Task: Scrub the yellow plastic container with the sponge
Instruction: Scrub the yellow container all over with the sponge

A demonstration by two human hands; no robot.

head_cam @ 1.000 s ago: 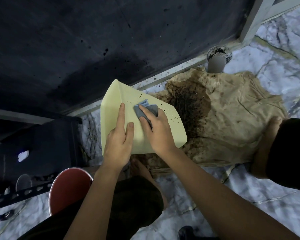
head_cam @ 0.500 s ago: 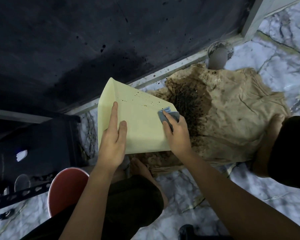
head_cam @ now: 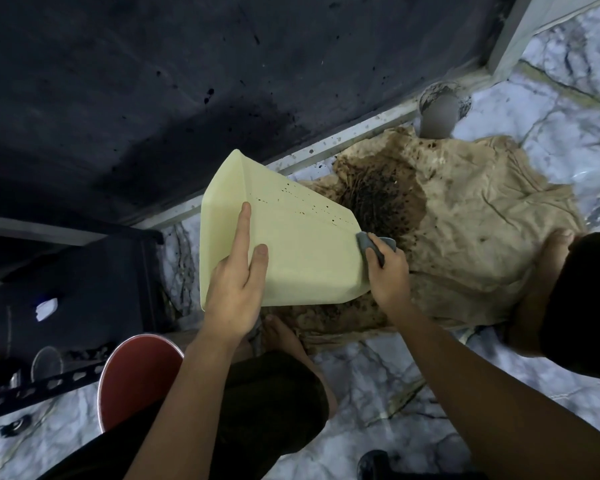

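Observation:
The pale yellow plastic container (head_cam: 291, 244) is held tilted above the floor, its flat side facing me, with dark specks along its upper right part. My left hand (head_cam: 234, 296) presses on its lower left face, fingers spread upward. My right hand (head_cam: 388, 275) grips a small grey sponge (head_cam: 368, 242) against the container's right edge. Part of the sponge is hidden under my fingers.
A stained, soil-covered beige cloth (head_cam: 465, 220) lies on the marble floor (head_cam: 378, 393) behind the container. A dirty round pot (head_cam: 440, 112) stands by the dark wall (head_cam: 187, 81). A red stool (head_cam: 132, 375) and a dark metal rack (head_cam: 66, 289) are at left. My bare foot (head_cam: 284, 337) is below.
My right hand has slid the sponge rightward across the container's face, from its middle to its right edge. My left hand keeps holding the container, which has tilted slightly.

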